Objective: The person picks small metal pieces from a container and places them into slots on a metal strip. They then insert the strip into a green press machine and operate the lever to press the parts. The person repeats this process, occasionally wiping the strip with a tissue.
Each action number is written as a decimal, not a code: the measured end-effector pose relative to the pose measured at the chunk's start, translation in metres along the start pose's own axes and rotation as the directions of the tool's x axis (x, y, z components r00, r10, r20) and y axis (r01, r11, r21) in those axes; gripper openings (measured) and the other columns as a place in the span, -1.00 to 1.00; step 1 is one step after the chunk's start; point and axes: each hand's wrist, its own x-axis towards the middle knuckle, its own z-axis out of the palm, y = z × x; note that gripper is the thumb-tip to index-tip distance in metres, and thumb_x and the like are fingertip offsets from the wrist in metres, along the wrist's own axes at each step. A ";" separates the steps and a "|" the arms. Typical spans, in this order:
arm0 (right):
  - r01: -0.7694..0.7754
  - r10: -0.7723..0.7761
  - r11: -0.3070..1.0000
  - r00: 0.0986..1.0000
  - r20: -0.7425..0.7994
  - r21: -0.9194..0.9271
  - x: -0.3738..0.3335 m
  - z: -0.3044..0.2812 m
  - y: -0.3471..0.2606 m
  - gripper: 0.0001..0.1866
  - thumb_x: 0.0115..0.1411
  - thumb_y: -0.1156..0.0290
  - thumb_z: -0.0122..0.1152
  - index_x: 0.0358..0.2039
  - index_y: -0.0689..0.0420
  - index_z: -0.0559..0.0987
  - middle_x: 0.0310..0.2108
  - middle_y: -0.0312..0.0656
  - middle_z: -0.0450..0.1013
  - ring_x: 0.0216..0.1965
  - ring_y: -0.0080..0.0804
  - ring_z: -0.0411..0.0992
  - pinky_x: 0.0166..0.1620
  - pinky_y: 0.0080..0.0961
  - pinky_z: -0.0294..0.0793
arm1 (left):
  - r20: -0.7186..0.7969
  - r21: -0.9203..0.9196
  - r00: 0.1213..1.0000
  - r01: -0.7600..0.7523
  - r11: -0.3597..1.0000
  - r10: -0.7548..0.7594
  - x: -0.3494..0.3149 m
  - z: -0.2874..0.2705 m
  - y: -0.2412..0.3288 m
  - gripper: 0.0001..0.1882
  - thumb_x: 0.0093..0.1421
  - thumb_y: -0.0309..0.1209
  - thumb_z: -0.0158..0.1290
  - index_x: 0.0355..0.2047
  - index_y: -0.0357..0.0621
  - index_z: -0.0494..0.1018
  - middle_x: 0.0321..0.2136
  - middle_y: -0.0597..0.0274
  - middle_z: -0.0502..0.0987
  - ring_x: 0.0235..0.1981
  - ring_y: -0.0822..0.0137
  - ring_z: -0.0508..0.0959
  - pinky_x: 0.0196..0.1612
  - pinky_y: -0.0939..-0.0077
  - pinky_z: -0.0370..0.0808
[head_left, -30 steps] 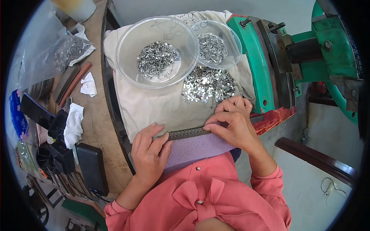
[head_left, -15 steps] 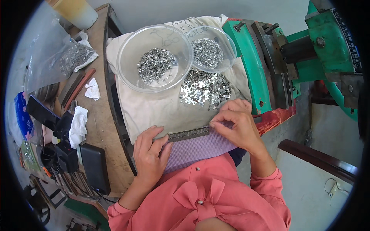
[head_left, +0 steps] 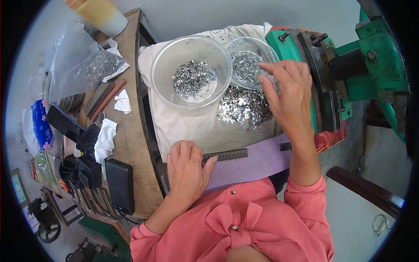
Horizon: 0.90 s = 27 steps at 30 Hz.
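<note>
A dark slotted metal bar point(head_left: 228, 155) lies on a purple woven cloth point(head_left: 248, 168) in front of me. My left hand point(head_left: 185, 168) is closed on its left end, the thumb along the near side; the fingers cover that end. Farther off, my right hand point(head_left: 290, 94) reaches to the small clear bowl point(head_left: 269, 47), thumb and fingers apart at its right rim. Small silver pins point(head_left: 245, 65) fill the bottom of that bowl. No part shows between the right fingertips. Close below the bowl, a pile of flat silver pieces point(head_left: 246, 109) lies on the beige cloth point(head_left: 183, 126).
A larger clear bowl point(head_left: 157, 87) with small bent metal parts stands left of the small one. On the right is a green machine press point(head_left: 375, 52). The wooden table point(head_left: 142, 183) at left carries a black power bank point(head_left: 120, 185), tissues and a plastic bag point(head_left: 72, 61) of parts.
My right hand has left the bar's right end and moved up to the small bowl, its fingers opening. My left hand stays at the bar's left end. The whole view has shifted slightly.
</note>
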 end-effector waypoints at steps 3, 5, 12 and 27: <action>0.013 -0.014 0.999 1.000 0.028 0.046 -0.016 -0.004 -0.005 -0.75 0.05 0.43 0.42 -0.21 0.08 0.68 -0.28 -0.28 0.49 -0.14 -0.19 0.37 -0.06 -0.25 0.29 | -0.002 0.055 1.000 0.002 0.998 -0.002 0.005 0.002 0.001 -0.71 0.12 -0.32 0.27 -0.40 -0.26 0.43 -0.17 0.02 0.41 -0.10 -0.04 0.36 -0.01 0.11 0.29; 0.023 -0.024 0.998 0.999 0.028 0.057 -0.029 -0.008 -0.008 -0.75 0.02 0.46 0.44 -0.23 0.08 0.68 -0.31 -0.29 0.49 -0.15 -0.19 0.37 -0.07 -0.26 0.30 | 0.013 0.062 1.000 0.012 0.998 -0.013 0.007 0.001 0.002 -0.73 0.12 -0.33 0.25 -0.40 -0.27 0.44 -0.17 0.03 0.41 -0.09 -0.04 0.36 -0.02 0.10 0.29; -0.042 0.038 0.990 0.999 0.033 0.132 -0.090 -0.027 -0.013 -0.72 -0.09 0.57 0.49 -0.30 0.08 0.70 -0.38 -0.31 0.45 -0.24 -0.21 0.36 -0.15 -0.34 0.34 | 0.048 0.064 0.999 -0.001 0.998 -0.002 0.008 -0.001 0.003 -0.85 0.14 -0.47 0.14 -0.33 -0.30 0.45 -0.14 -0.01 0.43 -0.05 -0.08 0.38 0.00 0.07 0.30; -0.254 0.258 0.962 0.965 -0.034 0.096 -0.174 -0.046 0.016 -0.70 -0.08 0.55 0.47 -0.26 0.08 0.71 -0.30 -0.27 0.45 -0.20 -0.21 0.37 -0.12 -0.32 0.38 | -0.124 0.107 0.984 -0.115 0.987 0.128 0.009 -0.002 -0.007 -0.88 0.00 -0.61 0.09 -0.43 -0.28 0.38 -0.31 -0.06 0.43 -0.23 -0.10 0.41 -0.13 0.12 0.37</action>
